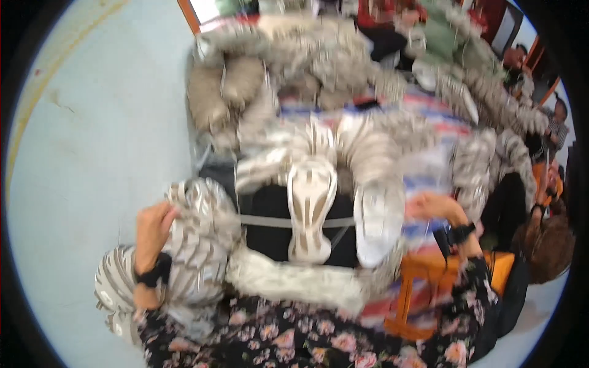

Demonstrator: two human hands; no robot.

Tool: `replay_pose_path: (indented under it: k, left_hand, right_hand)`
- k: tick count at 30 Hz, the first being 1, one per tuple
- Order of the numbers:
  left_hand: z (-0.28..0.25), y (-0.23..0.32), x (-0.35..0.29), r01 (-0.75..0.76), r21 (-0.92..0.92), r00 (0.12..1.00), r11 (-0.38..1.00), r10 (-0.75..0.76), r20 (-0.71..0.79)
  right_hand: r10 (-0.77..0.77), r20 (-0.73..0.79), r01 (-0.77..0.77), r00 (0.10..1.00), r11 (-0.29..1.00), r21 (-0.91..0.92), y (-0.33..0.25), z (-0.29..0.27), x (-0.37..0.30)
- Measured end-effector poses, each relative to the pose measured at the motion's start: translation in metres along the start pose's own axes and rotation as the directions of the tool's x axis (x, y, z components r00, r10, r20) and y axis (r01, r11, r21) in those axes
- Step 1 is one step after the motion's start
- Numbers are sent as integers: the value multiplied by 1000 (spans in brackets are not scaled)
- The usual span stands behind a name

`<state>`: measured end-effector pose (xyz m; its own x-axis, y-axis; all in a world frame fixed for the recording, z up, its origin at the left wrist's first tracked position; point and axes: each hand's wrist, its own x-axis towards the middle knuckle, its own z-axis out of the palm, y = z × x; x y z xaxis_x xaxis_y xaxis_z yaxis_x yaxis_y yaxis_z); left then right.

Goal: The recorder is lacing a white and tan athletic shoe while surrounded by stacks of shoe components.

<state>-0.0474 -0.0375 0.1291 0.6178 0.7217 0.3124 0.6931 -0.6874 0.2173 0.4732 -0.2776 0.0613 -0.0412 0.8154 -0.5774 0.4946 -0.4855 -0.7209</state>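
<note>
My left hand (154, 228) is at the left, beside a bundle of pale shoe soles (199, 270), its fingers pinched together. A thin whitish strip (264, 221) runs level from near these fingers toward the right, passing behind an upright cream shoe sole (311, 205) in the middle. My right hand (435, 207) is at the right edge of another white sole (375, 227). Its fingers are smeared by motion, so whether they grip the strip or the sole cannot be told. Under the strip lies a black surface (267, 202). A band is on each wrist.
Bundles of stacked soles (343, 61) fill the far side, over a red, white and blue striped sheet (423, 110). An orange stool (423, 282) stands near my right forearm. A pale wall or floor (110, 135) lies left. Other people (555, 126) are at the far right.
</note>
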Motion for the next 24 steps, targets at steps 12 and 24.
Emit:
replay_pose_path:
  k: [12,24]
  left_hand:
    - [-189,-147,-96,414,13,909,910,-414,40]
    - [-398,-196,-158,615,408,788,674,-536,-303]
  right_hand:
    - [456,-540,-654,707,711,-257,-18,-134,-253]
    - [138,-247,-169,959,980,-107,0,-100,-116]
